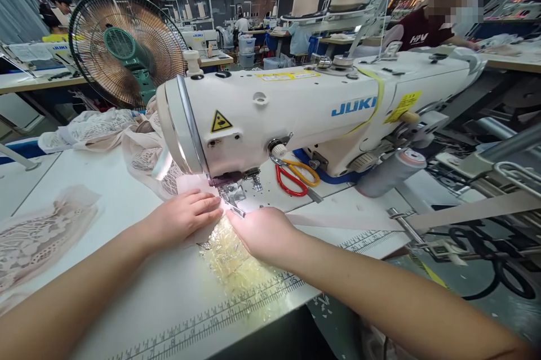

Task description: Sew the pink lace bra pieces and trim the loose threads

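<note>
Under the head of a white JUKI sewing machine [245,118], pale pink fabric [192,182] lies at the metal presser foot [231,199]. My left hand [180,216] rests flat on it just left of the foot, fingers stretched out. Close on the other side, my right hand [266,233] is curled, its thumb side toward the foot. Its other fingers are mostly hidden, so what it grips cannot be made out. A pale band [350,222] runs from the right toward this hand. Behind it lie scissors [291,182] with red and orange handles.
Lace pieces [42,236] lie at left, with more lace fabric [97,126] behind. A yellowish clear patch [240,270] and a printed ruler [203,320] mark the front edge. A grey thread cone [391,174], a fan [127,47] and a seated person [435,27] are beyond.
</note>
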Demonstrator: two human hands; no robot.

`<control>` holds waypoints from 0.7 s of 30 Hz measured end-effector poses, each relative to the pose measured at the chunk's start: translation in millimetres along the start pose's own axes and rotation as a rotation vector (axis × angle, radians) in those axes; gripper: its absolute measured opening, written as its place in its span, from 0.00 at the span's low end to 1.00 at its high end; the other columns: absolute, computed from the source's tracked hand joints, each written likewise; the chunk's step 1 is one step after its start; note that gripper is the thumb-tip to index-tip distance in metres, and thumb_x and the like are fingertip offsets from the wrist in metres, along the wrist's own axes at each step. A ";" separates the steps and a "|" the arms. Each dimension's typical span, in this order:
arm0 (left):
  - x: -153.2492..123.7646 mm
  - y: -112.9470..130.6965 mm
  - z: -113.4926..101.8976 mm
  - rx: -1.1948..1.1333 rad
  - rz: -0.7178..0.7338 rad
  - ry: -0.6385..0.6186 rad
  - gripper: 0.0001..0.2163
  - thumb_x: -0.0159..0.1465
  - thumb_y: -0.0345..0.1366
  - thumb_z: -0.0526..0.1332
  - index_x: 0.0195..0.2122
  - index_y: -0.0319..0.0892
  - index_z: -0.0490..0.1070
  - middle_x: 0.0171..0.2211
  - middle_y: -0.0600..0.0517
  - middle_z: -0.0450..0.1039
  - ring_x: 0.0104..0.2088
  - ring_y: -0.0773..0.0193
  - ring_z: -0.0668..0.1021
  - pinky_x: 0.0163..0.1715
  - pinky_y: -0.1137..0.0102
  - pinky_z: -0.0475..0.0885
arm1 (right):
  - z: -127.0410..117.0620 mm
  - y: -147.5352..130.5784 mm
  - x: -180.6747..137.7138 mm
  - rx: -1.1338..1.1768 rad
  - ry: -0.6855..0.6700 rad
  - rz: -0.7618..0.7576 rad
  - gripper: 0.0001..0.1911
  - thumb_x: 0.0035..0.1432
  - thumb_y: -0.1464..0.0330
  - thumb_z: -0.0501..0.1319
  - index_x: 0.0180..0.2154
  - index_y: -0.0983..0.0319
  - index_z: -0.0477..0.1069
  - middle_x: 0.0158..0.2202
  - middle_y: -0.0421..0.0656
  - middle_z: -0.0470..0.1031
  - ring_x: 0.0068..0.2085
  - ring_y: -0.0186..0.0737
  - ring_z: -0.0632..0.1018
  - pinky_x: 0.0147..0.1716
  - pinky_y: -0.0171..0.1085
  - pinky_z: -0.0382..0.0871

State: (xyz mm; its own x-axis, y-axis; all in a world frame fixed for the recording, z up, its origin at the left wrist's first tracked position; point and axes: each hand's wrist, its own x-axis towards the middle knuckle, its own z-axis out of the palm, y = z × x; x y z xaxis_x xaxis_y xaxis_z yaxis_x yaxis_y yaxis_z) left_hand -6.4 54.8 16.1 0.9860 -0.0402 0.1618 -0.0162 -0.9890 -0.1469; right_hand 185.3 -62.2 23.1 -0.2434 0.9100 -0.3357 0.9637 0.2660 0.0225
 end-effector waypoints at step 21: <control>-14.2 -13.3 8.2 0.254 -0.893 0.129 0.21 0.64 0.46 0.56 0.54 0.38 0.65 0.46 0.37 0.70 0.47 0.41 0.73 0.43 0.53 0.70 | 14.7 -6.8 3.2 0.020 0.083 0.046 0.34 0.57 0.76 0.57 0.65 0.66 0.52 0.24 0.45 0.76 0.25 0.45 0.77 0.16 0.35 0.55</control>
State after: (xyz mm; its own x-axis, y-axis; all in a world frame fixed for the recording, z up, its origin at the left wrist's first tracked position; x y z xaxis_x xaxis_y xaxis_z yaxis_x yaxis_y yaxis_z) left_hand -18.8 69.8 7.7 0.5891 0.6888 0.4225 0.7901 -0.6007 -0.1222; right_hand 179.6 -65.8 8.0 -0.2067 0.9444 -0.2558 0.9757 0.2182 0.0173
